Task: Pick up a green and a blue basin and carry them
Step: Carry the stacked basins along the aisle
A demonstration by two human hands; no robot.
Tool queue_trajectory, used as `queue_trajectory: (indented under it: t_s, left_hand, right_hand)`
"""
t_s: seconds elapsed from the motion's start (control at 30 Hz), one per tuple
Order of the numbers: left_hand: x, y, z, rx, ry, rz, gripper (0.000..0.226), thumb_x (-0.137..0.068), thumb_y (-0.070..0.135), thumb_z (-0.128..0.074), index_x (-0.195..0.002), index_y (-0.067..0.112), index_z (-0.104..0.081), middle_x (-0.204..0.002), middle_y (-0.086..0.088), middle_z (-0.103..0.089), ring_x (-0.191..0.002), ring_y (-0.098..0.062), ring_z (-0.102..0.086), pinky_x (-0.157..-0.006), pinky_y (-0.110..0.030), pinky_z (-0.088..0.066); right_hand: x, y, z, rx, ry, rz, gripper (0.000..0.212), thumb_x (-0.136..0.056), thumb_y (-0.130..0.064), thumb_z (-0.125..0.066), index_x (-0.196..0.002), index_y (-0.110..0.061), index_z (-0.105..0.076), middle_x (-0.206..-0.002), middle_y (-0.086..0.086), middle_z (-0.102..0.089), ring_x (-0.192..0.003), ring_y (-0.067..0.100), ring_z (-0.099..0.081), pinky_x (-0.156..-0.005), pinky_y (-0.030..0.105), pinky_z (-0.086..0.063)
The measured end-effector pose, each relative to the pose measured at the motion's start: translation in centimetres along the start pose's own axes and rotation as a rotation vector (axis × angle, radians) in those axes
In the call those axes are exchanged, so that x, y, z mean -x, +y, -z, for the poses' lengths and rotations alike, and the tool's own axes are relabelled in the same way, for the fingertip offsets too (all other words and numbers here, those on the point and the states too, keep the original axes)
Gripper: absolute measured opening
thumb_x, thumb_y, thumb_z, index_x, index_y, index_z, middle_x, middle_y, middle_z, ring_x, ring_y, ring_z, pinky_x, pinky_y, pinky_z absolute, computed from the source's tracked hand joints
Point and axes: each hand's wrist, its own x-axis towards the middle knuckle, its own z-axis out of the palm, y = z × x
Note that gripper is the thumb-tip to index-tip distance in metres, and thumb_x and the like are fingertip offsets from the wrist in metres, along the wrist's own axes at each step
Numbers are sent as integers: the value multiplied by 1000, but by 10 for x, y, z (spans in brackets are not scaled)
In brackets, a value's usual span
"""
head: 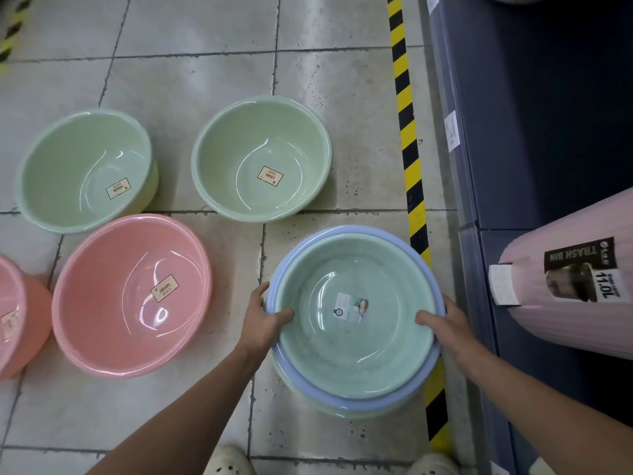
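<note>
A green basin point(356, 341) with a small label inside is nested in a blue basin point(346, 401), whose rim shows all around it. A pale green edge of another basin peeks out beneath the stack at the bottom. My left hand point(265, 318) grips the stack's left rim, thumb over the green basin's edge. On the right rim, my right hand point(442, 325) holds the same way. The stack is at the lower centre-right, above the tiled floor.
Two light green basins point(85, 169) point(262, 157) and two pink basins point(132, 294) point(19, 317) stand on the floor to the left. A yellow-black striped tape point(411, 173) runs along a dark shelf base point(548, 132). A pink trash bin point(575, 279) lies at right. My shoes point(233, 462) show below.
</note>
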Motion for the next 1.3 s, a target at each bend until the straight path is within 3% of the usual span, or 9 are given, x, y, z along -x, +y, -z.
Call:
queue_trajectory:
  t_s: [0.13,0.3,0.43,0.6,0.83,0.9,1.0,1.1,1.3]
  left_hand:
    - [18,20,27,-27,-30,-17,88,-56,20,-72,-141,23,-49,-115,-2,-71,-98,-21,-73,-86,-47,-61]
    - [62,58,70,-4,1,-68,68,-59,16,-66,-125,24,-58,-106,2,-74,-87,-9,-73,-64,-19,-56]
    - [91,79,120,55,75,-70,62,-58,18,-67,-120,24,-62,-105,-1,-75,-96,-23,-72,-75,-35,-59]
    - [122,95,197,162,164,-48,56,-59,17,-65,-114,25,-66,-99,1,-77,-90,-18,-73,-60,-18,-55]
    - [141,82,320,268,291,-1,48,-59,14,-64,-105,20,-71,-92,-2,-80,-87,-24,-75,-66,-31,-58]
    - [143,71,351,288,314,7,49,-59,14,-64,-108,18,-71,-97,-6,-79,-91,-29,-74,-70,-38,-61]
    - [144,59,389,309,339,28,54,-60,16,-64,-113,17,-71,-99,-8,-78,-84,-25,-74,-57,-27,-56]
    - [137,46,417,337,371,52,53,-58,15,-65,-110,17,-72,-97,-8,-79,-84,-27,-75,-54,-25,-54]
    - [103,25,440,392,407,57,56,-55,15,-66,-110,23,-73,-97,-2,-80,-89,-25,-76,-68,-37,-60]
  right_hand:
    - [32,-30,-4,9,-43,49,42,-61,-20,-66,-101,-31,-64,-100,1,-72,-93,22,-68,-78,38,-55]
    - [71,-97,-22,86,-92,151,44,-63,-21,-66,-107,-29,-65,-102,0,-73,-94,20,-69,-74,35,-55]
    - [100,-160,-55,162,-141,229,40,-66,-20,-69,-104,-30,-64,-102,0,-71,-93,19,-68,-71,34,-54]
    - [132,-223,-121,262,-231,309,34,-84,-2,-68,-106,-28,-65,-102,-1,-73,-90,15,-69,-66,27,-53]
    - [180,-270,-251,303,-335,377,43,-60,-15,-66,-101,-26,-71,-94,-7,-75,-73,-4,-69,-59,10,-50]
    - [187,-271,-285,323,-362,365,43,-60,-15,-66,-101,-26,-71,-93,-10,-76,-75,-3,-70,-59,10,-51]
    - [194,-269,-329,349,-382,362,40,-59,-16,-67,-97,-25,-72,-90,-12,-76,-75,-1,-70,-59,12,-51]
    - [195,-265,-363,353,-395,347,38,-59,-16,-67,-96,-24,-72,-84,-12,-77,-75,2,-71,-58,13,-52]
    - [169,-265,-406,410,-461,327,35,-72,-6,-73,-97,-31,-69,-92,-9,-76,-77,2,-70,-64,22,-52]
